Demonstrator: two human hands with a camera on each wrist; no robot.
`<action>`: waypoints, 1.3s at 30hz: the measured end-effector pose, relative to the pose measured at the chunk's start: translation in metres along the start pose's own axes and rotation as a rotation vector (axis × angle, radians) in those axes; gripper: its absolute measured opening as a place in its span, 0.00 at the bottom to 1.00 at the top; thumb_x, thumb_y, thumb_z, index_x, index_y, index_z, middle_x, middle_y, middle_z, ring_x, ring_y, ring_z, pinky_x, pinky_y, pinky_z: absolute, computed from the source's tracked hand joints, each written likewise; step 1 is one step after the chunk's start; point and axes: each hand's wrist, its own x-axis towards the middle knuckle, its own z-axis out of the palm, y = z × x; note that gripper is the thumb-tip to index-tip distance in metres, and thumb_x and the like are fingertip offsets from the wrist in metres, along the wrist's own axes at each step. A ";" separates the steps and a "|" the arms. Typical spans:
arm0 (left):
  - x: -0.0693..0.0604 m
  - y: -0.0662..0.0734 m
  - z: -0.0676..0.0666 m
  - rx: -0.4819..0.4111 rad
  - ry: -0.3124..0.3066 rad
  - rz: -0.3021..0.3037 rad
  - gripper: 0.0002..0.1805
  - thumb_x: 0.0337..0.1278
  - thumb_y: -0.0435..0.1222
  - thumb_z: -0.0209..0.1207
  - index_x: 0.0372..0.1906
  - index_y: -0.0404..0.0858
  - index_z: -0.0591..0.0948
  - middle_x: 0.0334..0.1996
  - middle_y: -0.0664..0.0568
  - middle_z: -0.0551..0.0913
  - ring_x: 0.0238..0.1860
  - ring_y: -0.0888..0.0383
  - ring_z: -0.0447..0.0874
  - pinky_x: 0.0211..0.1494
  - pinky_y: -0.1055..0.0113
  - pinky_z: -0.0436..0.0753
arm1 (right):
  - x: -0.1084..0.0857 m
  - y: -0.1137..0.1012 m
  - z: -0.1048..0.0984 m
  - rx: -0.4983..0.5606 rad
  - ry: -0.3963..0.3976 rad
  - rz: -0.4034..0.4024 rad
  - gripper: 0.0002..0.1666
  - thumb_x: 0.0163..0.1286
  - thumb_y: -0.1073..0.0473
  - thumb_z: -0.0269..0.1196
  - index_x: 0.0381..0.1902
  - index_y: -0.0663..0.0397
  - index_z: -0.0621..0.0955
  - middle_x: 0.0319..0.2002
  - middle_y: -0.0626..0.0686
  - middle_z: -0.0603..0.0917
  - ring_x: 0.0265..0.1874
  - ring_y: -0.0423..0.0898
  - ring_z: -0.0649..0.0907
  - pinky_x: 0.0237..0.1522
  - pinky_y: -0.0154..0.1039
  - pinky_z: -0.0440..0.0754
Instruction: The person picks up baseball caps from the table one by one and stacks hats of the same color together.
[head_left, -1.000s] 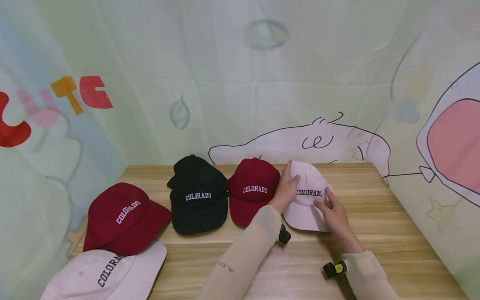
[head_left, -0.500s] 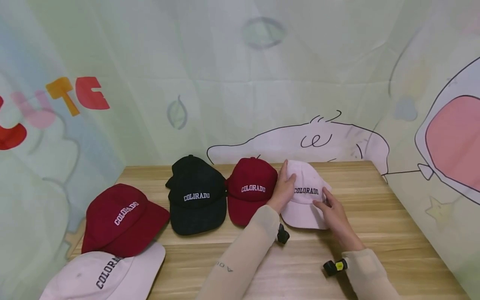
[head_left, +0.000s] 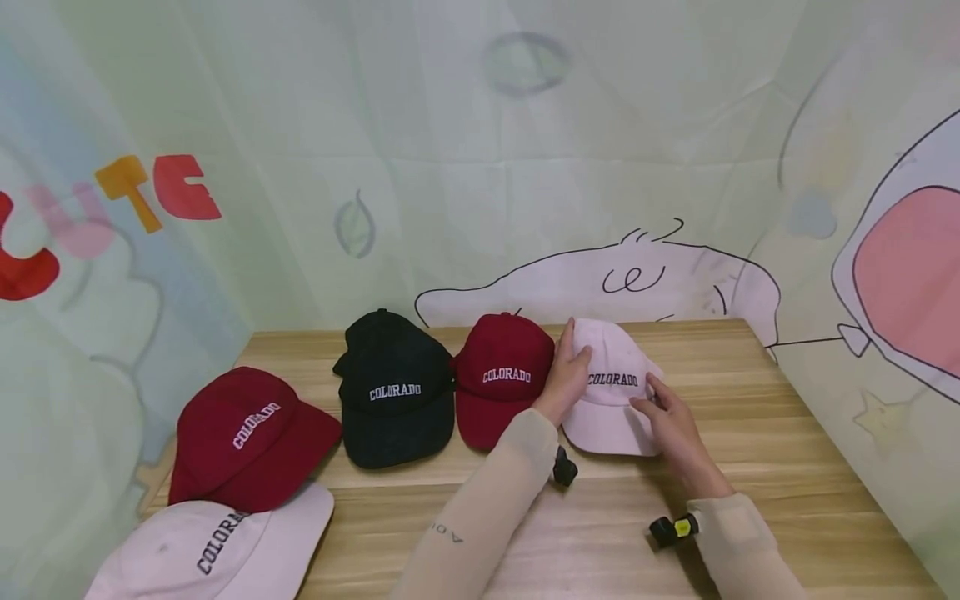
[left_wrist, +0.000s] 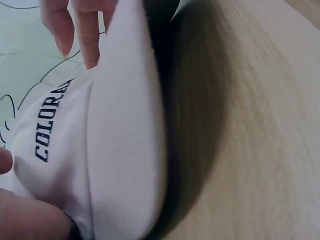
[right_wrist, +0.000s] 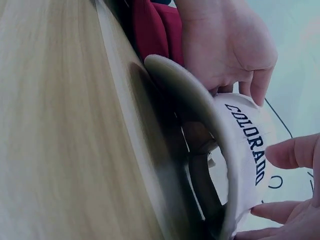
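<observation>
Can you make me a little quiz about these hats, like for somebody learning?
1. What word is stitched on the black cap?
2. True or false: the left red cap partly covers the front pale cap.
3. Which cap do the left hand and right hand both touch? A: the black cap; B: the far-right pale cap; C: the left red cap.

Key: 1. COLORADO; 2. True; 3. B.
</observation>
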 end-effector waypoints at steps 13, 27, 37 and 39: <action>-0.043 0.024 -0.052 0.158 0.005 0.238 0.30 0.78 0.38 0.50 0.80 0.47 0.63 0.77 0.47 0.63 0.80 0.48 0.60 0.82 0.46 0.60 | -0.029 -0.026 0.031 -0.118 0.171 -0.282 0.36 0.73 0.67 0.61 0.76 0.65 0.67 0.81 0.63 0.58 0.84 0.60 0.49 0.84 0.56 0.45; -0.111 0.012 -0.188 0.349 0.244 0.268 0.23 0.77 0.35 0.54 0.71 0.37 0.71 0.68 0.41 0.72 0.72 0.44 0.69 0.78 0.46 0.66 | -0.062 -0.042 0.128 0.118 -0.076 -0.369 0.27 0.69 0.72 0.63 0.66 0.62 0.79 0.69 0.61 0.77 0.72 0.59 0.74 0.74 0.55 0.71; -0.162 0.021 -0.281 0.469 0.408 0.138 0.25 0.78 0.36 0.50 0.73 0.33 0.67 0.71 0.35 0.66 0.75 0.39 0.62 0.77 0.43 0.61 | -0.080 -0.054 0.216 0.178 -0.395 -0.335 0.23 0.73 0.67 0.62 0.64 0.65 0.79 0.61 0.67 0.82 0.61 0.61 0.83 0.61 0.39 0.83; -0.170 0.025 -0.297 0.496 0.458 0.118 0.26 0.79 0.37 0.49 0.74 0.32 0.66 0.71 0.34 0.65 0.73 0.39 0.63 0.74 0.44 0.64 | -0.081 -0.057 0.234 0.217 -0.451 -0.316 0.23 0.72 0.67 0.63 0.63 0.66 0.79 0.60 0.68 0.83 0.58 0.59 0.85 0.57 0.36 0.84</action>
